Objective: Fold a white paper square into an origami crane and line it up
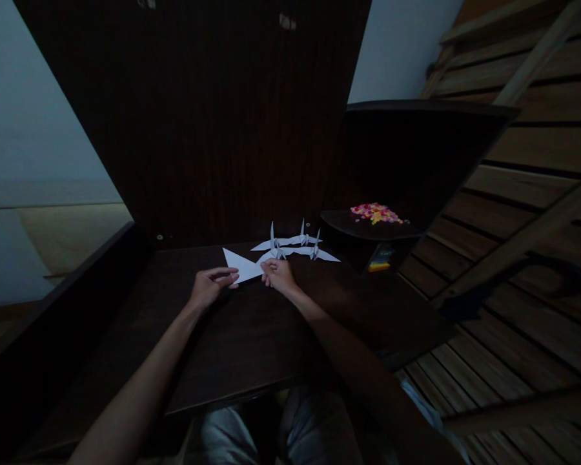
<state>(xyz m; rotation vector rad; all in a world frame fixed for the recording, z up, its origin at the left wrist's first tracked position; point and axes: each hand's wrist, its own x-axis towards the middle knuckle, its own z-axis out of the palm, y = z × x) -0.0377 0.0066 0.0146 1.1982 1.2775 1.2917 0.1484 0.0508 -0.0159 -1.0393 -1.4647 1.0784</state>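
Note:
A folded sheet of white paper (pixel 244 266), triangular in outline, is held between my two hands above the dark desk. My left hand (pixel 214 285) pinches its lower left edge, thumb on top. At its right corner, my right hand (pixel 277 274) grips the paper between thumb and fingers. Just behind my right hand stand several white origami cranes (pixel 314 251) with wings spread, close together near the back panel. My right hand partly covers the nearest one.
The dark wooden desk (pixel 213 361) has a tall back panel (pixel 213 129) and a raised left side (pixel 62 297). On a corner shelf (pixel 341 223) at right lies a heap of small pink, red and yellow pieces (pixel 376 212). Beneath it is a dark item with a yellow edge (pixel 380 258).

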